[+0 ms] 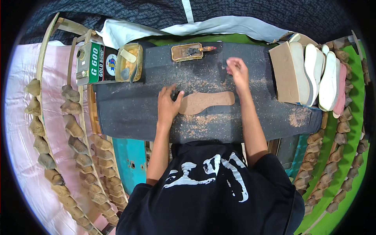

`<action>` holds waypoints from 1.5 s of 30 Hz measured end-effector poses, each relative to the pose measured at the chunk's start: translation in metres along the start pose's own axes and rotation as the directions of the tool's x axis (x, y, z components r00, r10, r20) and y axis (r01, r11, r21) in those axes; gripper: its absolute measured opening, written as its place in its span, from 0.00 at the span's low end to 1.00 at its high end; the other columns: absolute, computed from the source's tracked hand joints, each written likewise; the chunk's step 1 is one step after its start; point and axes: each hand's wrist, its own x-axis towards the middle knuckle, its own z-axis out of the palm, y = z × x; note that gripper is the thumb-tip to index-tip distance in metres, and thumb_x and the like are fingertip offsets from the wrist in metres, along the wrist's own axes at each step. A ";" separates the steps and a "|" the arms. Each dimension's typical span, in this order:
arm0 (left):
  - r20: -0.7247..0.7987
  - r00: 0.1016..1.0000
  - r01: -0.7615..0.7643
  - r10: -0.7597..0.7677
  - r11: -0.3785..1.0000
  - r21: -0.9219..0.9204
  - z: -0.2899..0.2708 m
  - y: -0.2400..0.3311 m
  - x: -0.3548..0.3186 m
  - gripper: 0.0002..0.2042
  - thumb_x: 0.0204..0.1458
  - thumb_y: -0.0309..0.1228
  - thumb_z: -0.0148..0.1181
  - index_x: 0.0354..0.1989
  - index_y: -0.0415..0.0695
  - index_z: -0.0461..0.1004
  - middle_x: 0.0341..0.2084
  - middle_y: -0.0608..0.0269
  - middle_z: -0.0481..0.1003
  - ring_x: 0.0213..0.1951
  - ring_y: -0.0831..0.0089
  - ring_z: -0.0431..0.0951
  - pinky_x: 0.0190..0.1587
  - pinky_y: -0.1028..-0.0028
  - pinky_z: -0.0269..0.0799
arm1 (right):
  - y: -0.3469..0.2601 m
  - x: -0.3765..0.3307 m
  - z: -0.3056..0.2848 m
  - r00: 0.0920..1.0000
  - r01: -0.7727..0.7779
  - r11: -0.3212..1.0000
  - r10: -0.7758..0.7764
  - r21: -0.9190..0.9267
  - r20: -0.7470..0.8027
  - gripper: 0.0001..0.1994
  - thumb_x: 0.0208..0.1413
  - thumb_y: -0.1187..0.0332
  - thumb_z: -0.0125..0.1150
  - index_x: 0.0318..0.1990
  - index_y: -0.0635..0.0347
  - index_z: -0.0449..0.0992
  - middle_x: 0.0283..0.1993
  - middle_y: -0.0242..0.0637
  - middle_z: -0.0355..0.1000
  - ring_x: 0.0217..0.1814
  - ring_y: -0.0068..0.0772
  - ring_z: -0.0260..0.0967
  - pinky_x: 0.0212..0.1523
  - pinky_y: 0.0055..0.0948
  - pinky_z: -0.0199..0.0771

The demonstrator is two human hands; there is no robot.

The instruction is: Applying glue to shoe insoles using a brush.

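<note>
A brown insole-shaped board point(207, 102) lies flat on the dark cloth-covered table in front of me, its wider end to the left. My left hand point(169, 102) is at that wider end, fingers spread and thumb by the board's edge; whether it touches is hard to tell. Beyond the board's right end is my right hand point(237, 72), above the table, fingers loosely bent and apart with nothing visible in them. Toward the far edge sits a small shallow tray point(180, 52) with dark residue, and a knife-like tool with a reddish handle point(207, 49) rests across it.
Brown shavings point(196, 120) litter the dark tabletop point(129, 113). At the far left stand a green-and-black metal can point(94, 64) and a yellowish tub point(137, 62). A cardboard box point(280, 74) of pale insoles point(328, 80) occupies the right end. Racks of wooden shoe lasts point(72, 125) flank both sides.
</note>
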 end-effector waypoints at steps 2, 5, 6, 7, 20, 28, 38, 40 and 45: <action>0.180 0.957 0.255 -0.226 0.954 -0.159 -0.003 -0.009 -0.016 0.23 0.59 0.39 0.69 0.57 0.35 0.80 0.40 0.49 0.82 0.42 0.58 0.84 0.47 0.61 0.79 | 0.020 -0.019 -0.042 0.994 -0.069 0.976 0.084 -0.208 0.068 0.08 0.64 0.66 0.69 0.43 0.60 0.82 0.32 0.28 0.76 0.34 0.19 0.71 0.37 0.24 0.71; 0.215 0.941 0.291 -0.262 0.950 -0.115 0.001 -0.019 -0.039 0.21 0.59 0.38 0.69 0.55 0.36 0.81 0.35 0.52 0.83 0.34 0.61 0.83 0.43 0.62 0.79 | 0.018 -0.067 -0.065 0.994 -0.063 0.858 0.098 -0.509 0.041 0.07 0.59 0.68 0.69 0.43 0.61 0.83 0.31 0.33 0.79 0.34 0.27 0.75 0.38 0.29 0.74; 0.211 0.944 0.283 -0.254 0.951 -0.122 0.001 -0.020 -0.045 0.21 0.59 0.38 0.69 0.55 0.36 0.81 0.35 0.52 0.83 0.34 0.61 0.83 0.43 0.62 0.79 | 0.017 -0.080 -0.068 0.999 -0.033 0.736 0.051 -0.676 0.006 0.09 0.57 0.70 0.70 0.44 0.61 0.84 0.30 0.37 0.80 0.35 0.33 0.77 0.39 0.32 0.76; 0.202 0.939 0.309 -0.280 0.942 -0.130 0.003 -0.020 -0.050 0.22 0.59 0.39 0.69 0.55 0.36 0.81 0.36 0.52 0.83 0.35 0.60 0.83 0.44 0.62 0.79 | 0.017 -0.090 -0.066 0.999 -0.029 0.736 0.039 -0.677 -0.001 0.09 0.57 0.70 0.70 0.44 0.61 0.84 0.30 0.37 0.80 0.35 0.33 0.77 0.39 0.32 0.76; 0.311 0.926 0.357 -0.214 0.765 -0.536 0.025 -0.060 -0.066 0.27 0.73 0.50 0.51 0.64 0.38 0.75 0.56 0.55 0.77 0.54 0.67 0.79 0.53 0.65 0.78 | 0.008 -0.172 -0.044 0.958 -0.217 0.974 0.201 -0.062 -0.203 0.10 0.70 0.70 0.58 0.55 0.61 0.76 0.44 0.36 0.74 0.40 0.32 0.80 0.47 0.34 0.86; 0.436 0.887 0.456 -0.150 0.426 -0.781 0.000 -0.035 -0.058 0.28 0.74 0.49 0.47 0.68 0.37 0.71 0.64 0.52 0.73 0.63 0.62 0.75 0.61 0.63 0.75 | 0.020 -0.204 -0.061 0.983 -0.123 0.796 0.181 0.593 -0.038 0.06 0.71 0.75 0.55 0.50 0.65 0.76 0.55 0.44 0.78 0.51 0.35 0.79 0.58 0.36 0.82; 0.326 0.906 0.379 -0.269 0.179 -0.908 0.001 -0.015 -0.091 0.29 0.73 0.45 0.48 0.74 0.36 0.62 0.72 0.51 0.65 0.67 0.58 0.70 0.69 0.58 0.68 | 0.008 -0.174 -0.080 0.908 -0.346 0.915 0.270 0.206 0.321 0.22 0.66 0.83 0.56 0.66 0.66 0.69 0.68 0.49 0.74 0.63 0.34 0.77 0.60 0.26 0.81; 0.286 0.903 0.297 -0.321 -0.017 -0.955 0.001 -0.013 -0.115 0.30 0.73 0.44 0.50 0.77 0.39 0.58 0.73 0.51 0.64 0.65 0.59 0.73 0.69 0.56 0.69 | 0.001 -0.169 -0.074 0.837 -0.453 0.880 0.365 0.143 0.408 0.23 0.65 0.85 0.56 0.66 0.66 0.69 0.68 0.49 0.74 0.63 0.34 0.78 0.59 0.28 0.82; 0.139 0.876 0.120 -0.463 -0.071 -0.990 0.008 0.001 -0.182 0.32 0.69 0.35 0.57 0.78 0.43 0.54 0.72 0.55 0.64 0.67 0.59 0.71 0.72 0.55 0.66 | 0.026 -0.176 -0.068 0.711 -0.327 0.917 0.397 -0.226 0.581 0.19 0.63 0.86 0.57 0.61 0.65 0.75 0.60 0.42 0.78 0.53 0.24 0.79 0.52 0.23 0.80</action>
